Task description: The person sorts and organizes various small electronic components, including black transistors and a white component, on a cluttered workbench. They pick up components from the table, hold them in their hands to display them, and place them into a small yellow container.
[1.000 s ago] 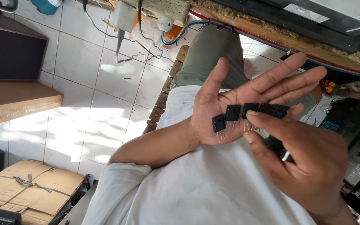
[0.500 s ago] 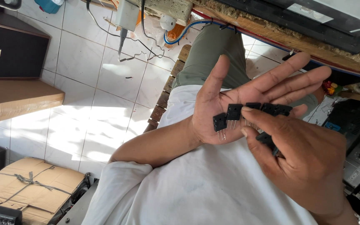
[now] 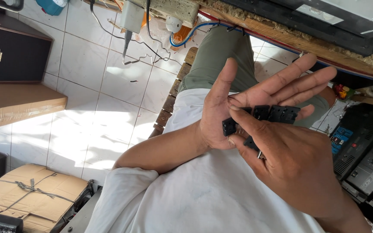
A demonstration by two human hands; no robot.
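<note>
I am looking down at a white tiled floor (image 3: 87,108) taking up most of the view, with a dark speaker cabinet (image 3: 11,51) and a taped cardboard box (image 3: 26,196) lying on it to one side. Nearer, my white shirt (image 3: 203,198) is filling the lower middle. My left hand (image 3: 247,103) is lying flat and released, palm up, fingers spread. Small black electronic components (image 3: 277,114) are resting in a row across that palm and the finger bases. My right hand (image 3: 294,168) is reaching over them, forefinger and thumb pinching one black component (image 3: 252,143) at the palm's lower edge, its metal pins poking out below.
</note>
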